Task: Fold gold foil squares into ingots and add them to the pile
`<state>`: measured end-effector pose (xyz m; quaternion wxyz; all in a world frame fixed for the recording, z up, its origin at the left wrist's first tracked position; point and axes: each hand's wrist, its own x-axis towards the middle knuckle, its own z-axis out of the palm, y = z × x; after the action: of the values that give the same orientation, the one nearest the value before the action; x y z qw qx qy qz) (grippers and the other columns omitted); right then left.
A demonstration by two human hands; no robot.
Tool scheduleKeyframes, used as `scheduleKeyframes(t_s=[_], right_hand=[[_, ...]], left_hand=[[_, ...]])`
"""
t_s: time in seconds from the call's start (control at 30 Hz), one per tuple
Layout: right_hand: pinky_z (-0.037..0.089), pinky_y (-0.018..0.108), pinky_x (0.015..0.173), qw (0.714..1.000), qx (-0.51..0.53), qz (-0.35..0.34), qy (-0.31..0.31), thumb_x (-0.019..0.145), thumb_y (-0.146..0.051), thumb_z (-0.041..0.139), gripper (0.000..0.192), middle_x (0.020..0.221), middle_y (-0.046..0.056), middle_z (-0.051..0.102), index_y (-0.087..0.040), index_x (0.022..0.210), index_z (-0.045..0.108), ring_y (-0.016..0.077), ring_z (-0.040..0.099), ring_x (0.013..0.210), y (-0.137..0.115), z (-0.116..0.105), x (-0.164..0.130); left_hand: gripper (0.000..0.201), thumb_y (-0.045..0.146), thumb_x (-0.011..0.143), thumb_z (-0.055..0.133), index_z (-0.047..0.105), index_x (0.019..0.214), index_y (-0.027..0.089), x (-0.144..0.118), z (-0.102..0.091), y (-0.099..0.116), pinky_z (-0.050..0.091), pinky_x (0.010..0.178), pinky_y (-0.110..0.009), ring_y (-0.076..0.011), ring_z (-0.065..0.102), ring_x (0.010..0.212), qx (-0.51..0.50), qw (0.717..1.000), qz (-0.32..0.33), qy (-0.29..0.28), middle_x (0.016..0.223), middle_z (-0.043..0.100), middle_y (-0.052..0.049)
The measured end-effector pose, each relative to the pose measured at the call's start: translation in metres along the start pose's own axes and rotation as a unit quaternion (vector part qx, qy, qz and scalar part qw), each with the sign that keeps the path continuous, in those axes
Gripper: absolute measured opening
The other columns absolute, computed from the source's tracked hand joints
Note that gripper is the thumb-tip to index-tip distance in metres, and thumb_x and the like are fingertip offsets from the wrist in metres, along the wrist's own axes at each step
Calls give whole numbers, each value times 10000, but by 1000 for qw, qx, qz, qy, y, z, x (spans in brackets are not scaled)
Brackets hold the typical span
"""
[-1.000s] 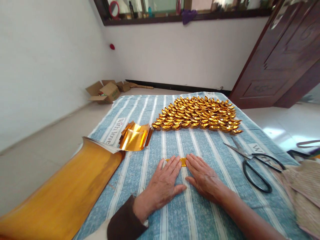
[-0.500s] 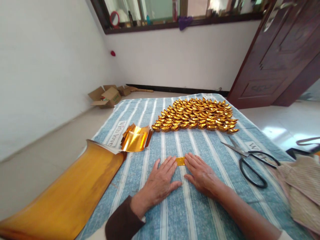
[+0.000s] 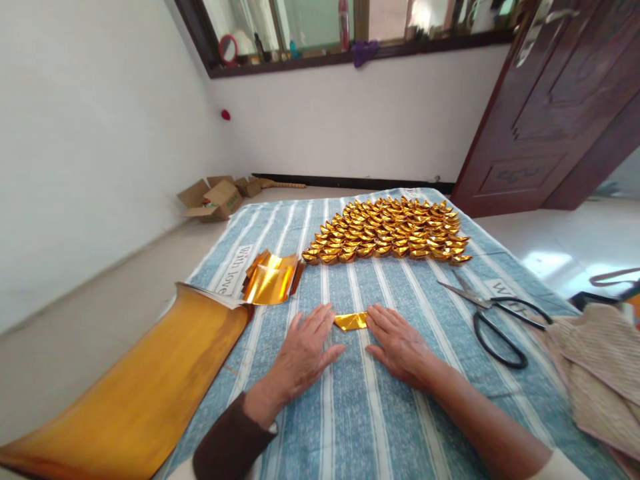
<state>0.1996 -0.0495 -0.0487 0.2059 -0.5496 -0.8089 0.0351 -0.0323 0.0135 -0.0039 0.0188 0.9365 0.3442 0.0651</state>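
Note:
A narrow folded strip of gold foil paper [image 3: 352, 321] lies flat on the striped cloth between my hands. My left hand [image 3: 306, 347] rests at its left end, fingers stretched out and thumb apart, the fingertips just beside the strip. My right hand [image 3: 400, 343] lies with flat fingers over the strip's right end. Beyond them sits a large group of folded gold paper ingots [image 3: 387, 230] in rows. To the left of that group is a stack of cut gold foil sheets [image 3: 271, 279].
Large gold paper sheets [image 3: 135, 387] hang over the table's left side. Black-handled scissors [image 3: 493, 310] lie open to the right, near a beige woven cloth [image 3: 595, 373]. Blue striped cloth [image 3: 295, 440] covers the table. A cardboard box [image 3: 213, 200] stands on the floor behind.
My left hand has slid left, off the strip, so more of the gold strip shows. My right hand stays at its right end. The view has shifted slightly.

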Motion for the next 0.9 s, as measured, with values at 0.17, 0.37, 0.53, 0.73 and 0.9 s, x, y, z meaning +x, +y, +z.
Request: scheduleKeyframes(t_s=[0.17, 0.37, 0.53, 0.73, 0.9], right_hand=[[358, 510, 1105, 1000, 2, 0, 6, 904, -306, 536, 540, 1461, 165, 441, -144, 1407, 422, 299, 365, 1381, 2, 3, -1], [361, 500, 1108, 1000, -1, 0, 0, 890, -276, 549, 554, 1466, 167, 435, -127, 1409, 423, 301, 367, 1379, 2, 4, -1], [354, 498, 1113, 1000, 3, 5, -1, 887, -283, 555, 554, 1476, 159, 424, -139, 1407, 431, 292, 354, 1388, 1, 6, 0], [357, 497, 1112, 1000, -5, 2, 0, 893, -290, 551, 549, 1469, 161, 433, -138, 1407, 428, 290, 365, 1382, 0, 2, 0], [360, 489, 1114, 999, -14, -32, -9, 891, -282, 569, 541, 1459, 166, 444, -131, 1392, 435, 292, 370, 1378, 0, -8, 0]], left_hand=[[425, 254, 964, 419, 427, 1383, 184, 5, -2, 14, 328, 1081, -547, -273, 408, 1353, -19, 999, 38, 11, 1433, 484, -144], [474, 379, 980, 414, 420, 1390, 143, 23, 8, 38, 311, 1099, -521, -262, 397, 1364, -10, 998, 67, -8, 1430, 489, -150], [538, 468, 977, 388, 394, 1416, 158, 23, 15, 35, 285, 1105, -527, -265, 387, 1369, -7, 997, 72, 1, 1435, 481, -153], [594, 487, 949, 438, 374, 1424, 137, 22, 8, 35, 300, 1096, -541, -285, 379, 1372, -11, 997, 68, -35, 1453, 457, -156], [632, 489, 937, 460, 328, 1453, 148, 21, 9, 30, 263, 1121, -533, -279, 309, 1410, -25, 995, 66, -69, 1507, 379, -148]])
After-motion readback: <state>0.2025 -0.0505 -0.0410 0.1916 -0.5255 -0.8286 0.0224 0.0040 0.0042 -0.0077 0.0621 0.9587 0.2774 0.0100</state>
